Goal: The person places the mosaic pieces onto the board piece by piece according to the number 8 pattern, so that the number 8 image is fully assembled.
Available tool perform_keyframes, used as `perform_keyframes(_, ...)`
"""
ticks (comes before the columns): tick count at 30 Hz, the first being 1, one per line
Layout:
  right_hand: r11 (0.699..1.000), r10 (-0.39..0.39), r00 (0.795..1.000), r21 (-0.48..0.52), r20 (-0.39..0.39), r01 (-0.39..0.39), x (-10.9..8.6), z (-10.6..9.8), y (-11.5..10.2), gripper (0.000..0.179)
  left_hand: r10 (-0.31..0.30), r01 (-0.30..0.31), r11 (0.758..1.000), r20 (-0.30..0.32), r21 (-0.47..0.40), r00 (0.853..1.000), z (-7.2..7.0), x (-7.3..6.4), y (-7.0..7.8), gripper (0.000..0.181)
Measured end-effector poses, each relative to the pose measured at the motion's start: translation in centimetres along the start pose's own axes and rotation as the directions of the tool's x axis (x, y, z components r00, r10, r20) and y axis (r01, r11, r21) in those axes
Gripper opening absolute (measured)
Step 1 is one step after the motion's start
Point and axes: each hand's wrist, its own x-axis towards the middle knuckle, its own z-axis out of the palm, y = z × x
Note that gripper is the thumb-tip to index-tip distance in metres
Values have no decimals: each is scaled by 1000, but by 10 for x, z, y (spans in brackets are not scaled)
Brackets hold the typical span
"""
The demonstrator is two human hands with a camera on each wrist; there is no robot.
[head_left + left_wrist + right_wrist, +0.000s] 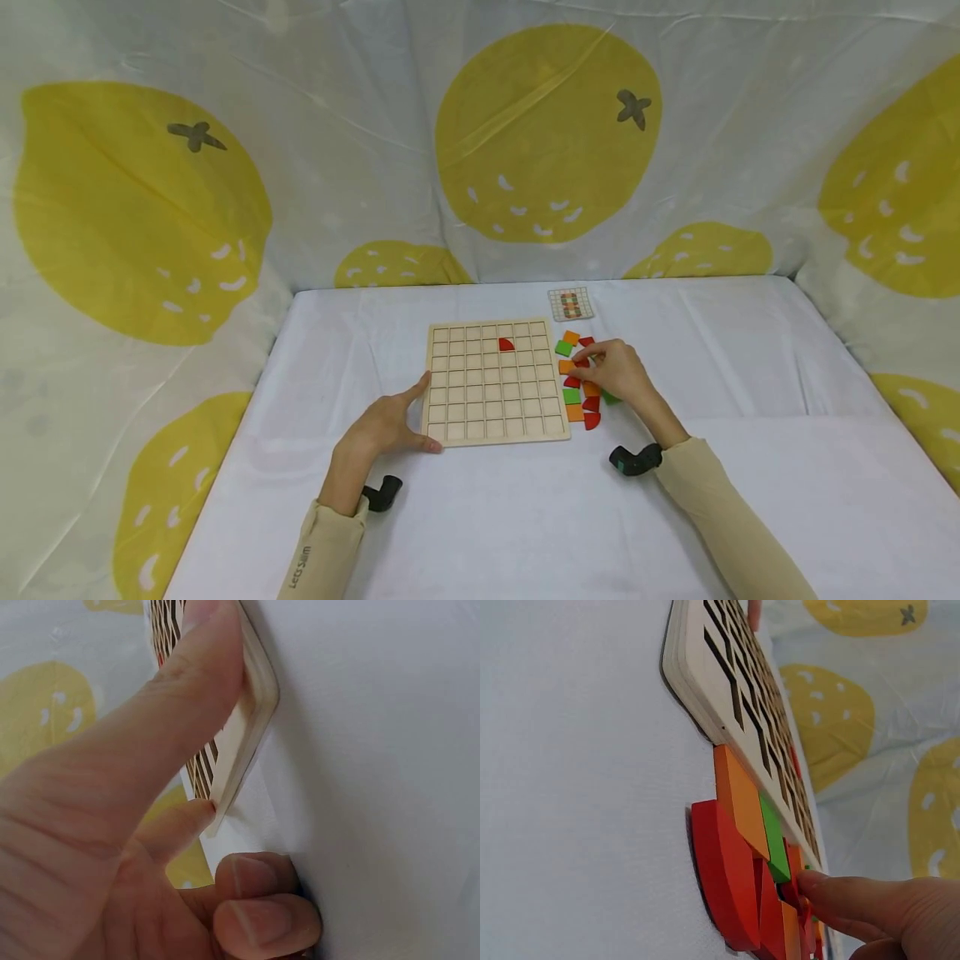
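A wooden grid board (pixel 487 383) lies flat on the white table, with one red quarter-round piece (pixel 506 344) in a cell of its upper right part. My left hand (pixel 381 427) steadies the board's left side: thumb on the near corner, index fingertip at the edge, other fingers folded below in the left wrist view. Over the coloured pieces beside the board's right edge is my right hand (pixel 617 371), thumb and index fingertip pinching a red piece (pixel 789 881). Around it lie orange squares (pixel 574 412), green squares (pixel 572 396) and red quarter-rounds (pixel 592 421); the hand partly covers some.
A small card (pixel 571 304) with a printed grid pattern lies behind the board's far right corner. Black camera mounts (pixel 636 460) sit at both wrists. A lemon-print cloth (pixel 547 133) hangs behind the table (pixel 510 517).
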Motion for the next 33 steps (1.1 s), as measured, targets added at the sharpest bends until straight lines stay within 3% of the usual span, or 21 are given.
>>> perform_keyframes(17, 1000, -15, 1000, -1, 0, 15, 4, 3, 4, 32, 4, -3, 998, -6, 67, 1000, 0, 1, -1, 124)
perform_keyframes(24, 999, -51, 999, 9, 6, 51, 6, 3, 5, 31, 8, -8, 1000, 5, 24, 1000, -1, 1, -4, 125)
perform_keyframes(33, 998, 22, 997, -54, 74, -18, 3, -7, 1, 31, 7, -7, 1000, 19, 7, 1000, 0, 3, -6, 125)
